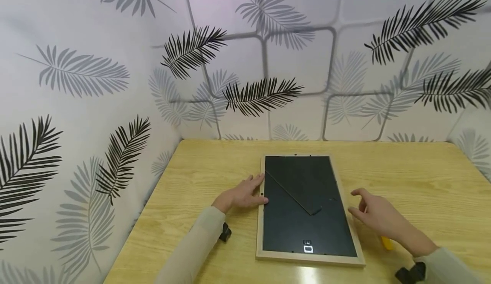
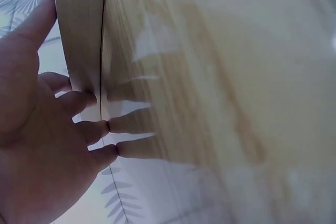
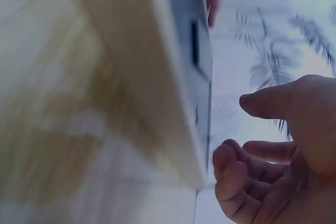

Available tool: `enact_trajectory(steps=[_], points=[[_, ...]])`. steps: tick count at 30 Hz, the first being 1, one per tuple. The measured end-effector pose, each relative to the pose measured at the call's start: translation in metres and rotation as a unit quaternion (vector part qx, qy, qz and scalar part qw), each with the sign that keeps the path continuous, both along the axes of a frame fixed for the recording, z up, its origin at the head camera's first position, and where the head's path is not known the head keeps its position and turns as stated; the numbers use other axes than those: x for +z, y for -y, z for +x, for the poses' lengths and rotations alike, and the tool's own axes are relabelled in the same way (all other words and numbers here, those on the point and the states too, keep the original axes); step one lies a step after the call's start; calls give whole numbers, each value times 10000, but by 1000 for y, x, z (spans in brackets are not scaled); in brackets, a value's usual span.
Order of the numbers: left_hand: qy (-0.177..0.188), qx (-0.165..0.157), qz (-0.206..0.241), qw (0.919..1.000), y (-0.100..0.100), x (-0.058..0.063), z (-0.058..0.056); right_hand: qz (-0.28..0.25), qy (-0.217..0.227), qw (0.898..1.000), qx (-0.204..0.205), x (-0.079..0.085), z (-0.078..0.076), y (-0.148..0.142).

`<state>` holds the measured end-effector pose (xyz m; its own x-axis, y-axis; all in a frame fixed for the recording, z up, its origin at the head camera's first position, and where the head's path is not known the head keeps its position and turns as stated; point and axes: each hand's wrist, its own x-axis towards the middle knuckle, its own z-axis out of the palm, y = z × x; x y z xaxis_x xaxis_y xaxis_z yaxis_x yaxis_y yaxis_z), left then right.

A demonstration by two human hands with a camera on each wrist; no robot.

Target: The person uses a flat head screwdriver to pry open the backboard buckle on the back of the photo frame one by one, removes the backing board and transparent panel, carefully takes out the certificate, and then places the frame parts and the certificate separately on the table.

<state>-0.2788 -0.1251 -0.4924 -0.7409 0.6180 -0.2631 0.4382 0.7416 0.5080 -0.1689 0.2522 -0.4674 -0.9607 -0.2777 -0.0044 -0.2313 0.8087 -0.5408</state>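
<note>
A picture frame [image 1: 310, 255] with a light wood border lies back up on the table. Its black backing board [image 1: 284, 224] carries a folded stand leg [image 1: 301, 179], whose slanted edge crosses the board. My left hand [image 1: 243, 193] rests at the left border, thumb on the top face and fingers along the outer side. In the left wrist view the fingertips [image 2: 107, 153] meet the tabletop right beside the frame's wooden side [image 2: 81, 30]. Off the right border hangs my right hand [image 1: 377, 213], fingers loosely bent, thumb apart, nothing between them.
The glossy wood table [image 1: 414, 169] reflects the hands and light. A small yellow-orange object [image 1: 386, 243] lies partly hidden under the right wrist. Leaf-patterned curtains [image 1: 245, 62] stand behind the table and on its left side.
</note>
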Motion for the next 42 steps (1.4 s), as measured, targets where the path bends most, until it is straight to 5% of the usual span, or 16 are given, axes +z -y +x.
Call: enact_trajectory(steps=[6,12,42], points=[[272,107,223,9993,12,2,-1,411,-289,9969,602,5,-24,60],[385,207,345,9984,12,1,1,981,-292,9917,782,-5,-34,84],[268,153,98,9995,7,5,1,1117,-498,9903,654,-5,-46,94]])
